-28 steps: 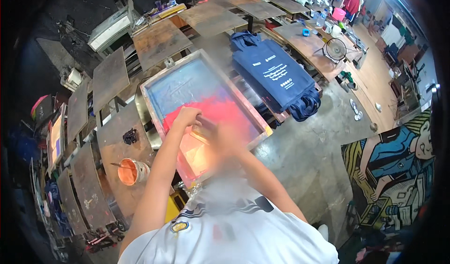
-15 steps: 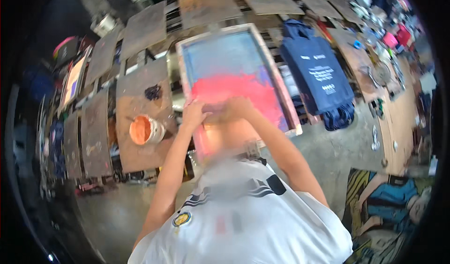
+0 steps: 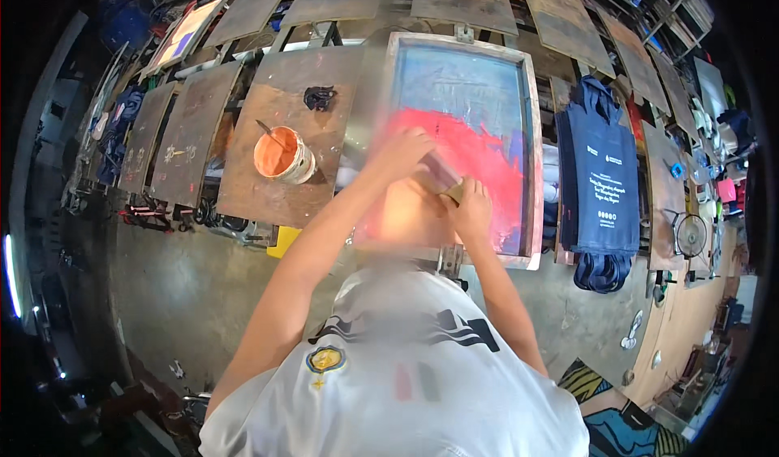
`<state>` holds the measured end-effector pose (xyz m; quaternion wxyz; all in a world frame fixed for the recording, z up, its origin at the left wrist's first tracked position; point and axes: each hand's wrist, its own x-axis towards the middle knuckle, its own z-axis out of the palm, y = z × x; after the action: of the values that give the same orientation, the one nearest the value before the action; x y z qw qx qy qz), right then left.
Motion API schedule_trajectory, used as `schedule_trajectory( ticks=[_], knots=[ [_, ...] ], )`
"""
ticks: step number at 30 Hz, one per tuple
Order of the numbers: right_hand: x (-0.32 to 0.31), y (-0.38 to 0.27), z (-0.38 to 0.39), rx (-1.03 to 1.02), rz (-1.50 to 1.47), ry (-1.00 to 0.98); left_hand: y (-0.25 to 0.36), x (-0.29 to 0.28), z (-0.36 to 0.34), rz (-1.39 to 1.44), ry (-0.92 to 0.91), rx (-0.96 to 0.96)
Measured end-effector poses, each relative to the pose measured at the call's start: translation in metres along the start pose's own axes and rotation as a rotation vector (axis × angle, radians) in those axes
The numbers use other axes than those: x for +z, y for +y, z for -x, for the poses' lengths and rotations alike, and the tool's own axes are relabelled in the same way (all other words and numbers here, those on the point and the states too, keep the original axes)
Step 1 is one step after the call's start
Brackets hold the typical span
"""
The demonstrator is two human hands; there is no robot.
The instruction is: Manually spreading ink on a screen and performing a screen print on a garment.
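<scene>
Both my hands grip a squeegee (image 3: 441, 170) slanting across a wooden-framed printing screen (image 3: 532, 144). My left hand (image 3: 403, 152) is closed round its upper left end. At the lower right end, my right hand (image 3: 472, 207) is closed on it, thumb towards the other hand. Bright pink-red ink (image 3: 495, 165) covers the middle and right of the mesh in a ragged patch. Beyond it the mesh (image 3: 454, 75) looks blue. Nearer to me, below the squeegee, a pale orange area shows. A blurred patch hides part of the screen's left side.
Left of the screen, a brown board (image 3: 268, 189) bears a tub of orange ink (image 3: 284, 158) with a stick in it and a crumpled black cloth (image 3: 320, 97). Stacked navy tote bags (image 3: 600, 173) lie to the right. Farther right is a small round wire-guarded fan (image 3: 690, 234).
The squeegee has turned from nearly level to a slant, its right end nearer me. My view has shifted, so the screen and boards appear farther right. Both hands keep their grip.
</scene>
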<state>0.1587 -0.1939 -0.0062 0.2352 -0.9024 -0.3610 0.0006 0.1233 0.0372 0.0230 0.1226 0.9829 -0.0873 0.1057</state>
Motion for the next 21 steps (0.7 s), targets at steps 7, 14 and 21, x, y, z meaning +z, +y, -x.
schedule_trajectory(
  ticks=[7,14,21],
  knots=[
    [0.003,-0.009,-0.003,0.345,0.155,0.025,-0.009,0.020,-0.054,0.009,-0.205,0.077],
    [-0.002,-0.004,-0.036,0.048,0.157,-0.087,-0.031,0.026,0.018,0.165,0.043,-0.144],
    [0.007,-0.007,-0.088,-0.404,0.203,-0.302,0.013,0.024,0.093,0.107,0.313,-0.483]
  ],
)
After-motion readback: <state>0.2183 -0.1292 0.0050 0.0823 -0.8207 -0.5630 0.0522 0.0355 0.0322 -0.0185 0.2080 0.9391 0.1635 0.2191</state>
